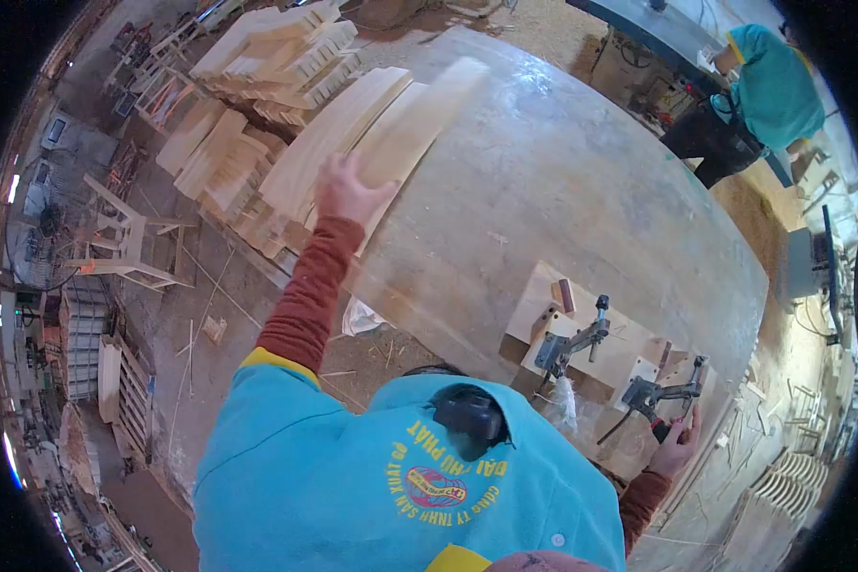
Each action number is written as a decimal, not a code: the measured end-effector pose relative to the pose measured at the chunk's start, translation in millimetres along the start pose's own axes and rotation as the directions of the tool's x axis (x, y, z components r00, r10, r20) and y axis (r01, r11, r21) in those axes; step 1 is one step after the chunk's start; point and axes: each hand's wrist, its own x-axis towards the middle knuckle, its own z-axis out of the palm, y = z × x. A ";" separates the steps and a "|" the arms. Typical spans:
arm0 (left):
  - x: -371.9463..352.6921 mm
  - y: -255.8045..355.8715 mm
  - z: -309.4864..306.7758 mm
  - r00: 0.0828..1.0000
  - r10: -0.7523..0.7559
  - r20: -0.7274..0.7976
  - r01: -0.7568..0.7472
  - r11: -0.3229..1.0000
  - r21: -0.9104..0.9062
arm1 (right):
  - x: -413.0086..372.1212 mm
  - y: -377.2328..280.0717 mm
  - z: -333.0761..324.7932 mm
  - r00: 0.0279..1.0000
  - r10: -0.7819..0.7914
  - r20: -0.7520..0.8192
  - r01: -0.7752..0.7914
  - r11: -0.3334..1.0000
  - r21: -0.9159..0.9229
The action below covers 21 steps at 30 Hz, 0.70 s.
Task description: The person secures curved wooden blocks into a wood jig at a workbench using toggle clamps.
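My left hand (346, 194) grips a pale wooden board (419, 119), thumb on one side and fingers on the other. The board's far end is blurred. Beside it, more long pale boards (338, 133) lie stacked at the table's edge. At the lower right, my right hand (675, 446) is closed around the handle of a toggle clamp (665, 393). A second toggle clamp (572, 345) stands to its left. Both clamps are mounted on a wooden jig (543, 296) with small dark blocks. Part of the right palm is hidden.
The large worn table (543, 172) stretches between the boards and the jig. Further stacks of cut wood (276, 57) stand at the upper left. A wooden chair frame (129, 238) stands on the floor at left. A co-worker (767, 95) in a teal shirt bends at a machine, upper right.
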 end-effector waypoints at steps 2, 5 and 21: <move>3.4 -31.7 3.8 0.996 -0.090 -0.001 0.090 0.987 0.135 | 0.8 -0.7 1.1 0.999 0.039 -0.005 -0.038 0.999 0.033; 7.4 -65.1 19.7 0.993 -0.119 -0.002 0.117 0.971 0.209 | 4.1 11.7 -1.6 1.000 0.007 0.029 -0.010 0.995 0.098; 35.1 -181.7 91.4 0.929 0.357 0.097 -0.370 0.890 0.266 | 36.6 208.1 -83.4 0.895 0.384 -0.229 -0.435 0.864 -0.252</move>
